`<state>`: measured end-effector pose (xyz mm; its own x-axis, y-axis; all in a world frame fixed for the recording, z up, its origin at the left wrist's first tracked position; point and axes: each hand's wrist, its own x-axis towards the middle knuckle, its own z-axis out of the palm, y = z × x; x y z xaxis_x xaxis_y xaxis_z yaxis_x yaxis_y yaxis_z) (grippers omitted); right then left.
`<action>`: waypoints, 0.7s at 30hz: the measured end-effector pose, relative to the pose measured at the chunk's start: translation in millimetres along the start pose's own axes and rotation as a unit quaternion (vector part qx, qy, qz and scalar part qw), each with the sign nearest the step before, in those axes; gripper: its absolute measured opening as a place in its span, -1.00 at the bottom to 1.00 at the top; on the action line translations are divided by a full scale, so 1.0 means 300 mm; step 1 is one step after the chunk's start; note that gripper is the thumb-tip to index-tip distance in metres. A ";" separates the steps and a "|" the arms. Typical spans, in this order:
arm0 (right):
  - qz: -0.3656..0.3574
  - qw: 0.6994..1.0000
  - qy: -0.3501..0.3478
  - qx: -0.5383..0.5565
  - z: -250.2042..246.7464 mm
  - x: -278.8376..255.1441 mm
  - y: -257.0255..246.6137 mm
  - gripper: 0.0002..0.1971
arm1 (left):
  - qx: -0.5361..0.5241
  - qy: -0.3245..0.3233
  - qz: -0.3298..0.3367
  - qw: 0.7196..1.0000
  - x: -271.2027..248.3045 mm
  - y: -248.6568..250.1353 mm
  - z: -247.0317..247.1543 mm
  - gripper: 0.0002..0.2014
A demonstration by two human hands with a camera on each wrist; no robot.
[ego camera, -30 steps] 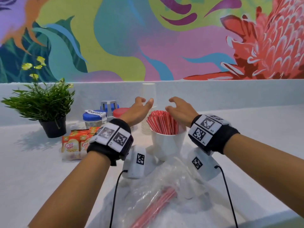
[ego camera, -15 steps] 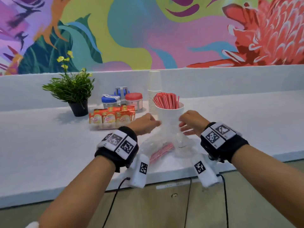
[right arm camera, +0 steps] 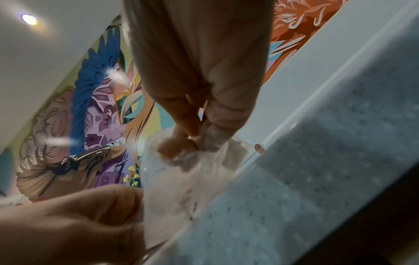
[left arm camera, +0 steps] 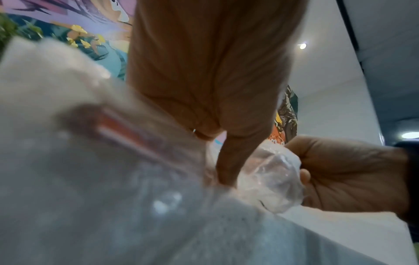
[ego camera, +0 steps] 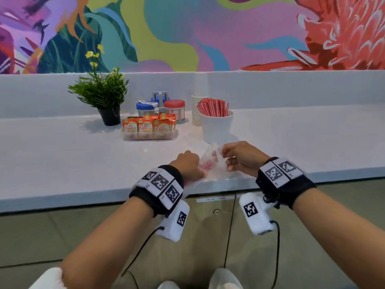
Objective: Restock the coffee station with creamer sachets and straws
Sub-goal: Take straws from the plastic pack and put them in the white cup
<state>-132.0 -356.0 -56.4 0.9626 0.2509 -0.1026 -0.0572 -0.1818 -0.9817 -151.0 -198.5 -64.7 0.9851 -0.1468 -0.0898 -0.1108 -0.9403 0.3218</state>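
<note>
A clear plastic bag (ego camera: 210, 166) with a few red straws (left arm camera: 136, 129) inside lies at the counter's front edge. My left hand (ego camera: 188, 163) is curled over the bag's left side, fingers dug into the plastic (left arm camera: 224, 179). My right hand (ego camera: 227, 158) pinches the bag's bunched mouth (right arm camera: 188, 143) and lifts it a little. Just behind the bag stands a white cup (ego camera: 216, 126) packed with upright red straws (ego camera: 213, 107). To its left, a clear tray holds orange creamer sachets (ego camera: 149, 128). How many straws are in the bag is hidden.
A potted plant (ego camera: 102, 94) stands at the back left. Jars with blue (ego camera: 145, 108) and red (ego camera: 175, 108) lids and a stack of paper cups (ego camera: 195, 110) line the back. The white counter's front edge (ego camera: 83, 202) runs above cabinet doors.
Both hands came back from the top of the straw cup to the bag at the front edge and took hold of it. The head view has pulled back from the counter.
</note>
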 end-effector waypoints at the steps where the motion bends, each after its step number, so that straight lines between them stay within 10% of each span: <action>1: -0.009 1.000 -0.002 -0.008 0.004 -0.007 0.003 -0.69 | -0.009 0.004 0.001 1.000 -0.007 0.007 0.002 -0.71; 21: -0.186 0.976 0.095 0.056 -0.002 0.113 -0.115 -0.86 | -0.216 0.003 0.129 0.968 0.124 0.001 -0.230 -0.75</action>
<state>-97.3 -341.7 -26.1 0.9537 0.0961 0.2851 0.2868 -0.0050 -0.9580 -105.4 -183.0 -2.9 0.9329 -0.3563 0.0515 -0.2891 -0.6559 0.6973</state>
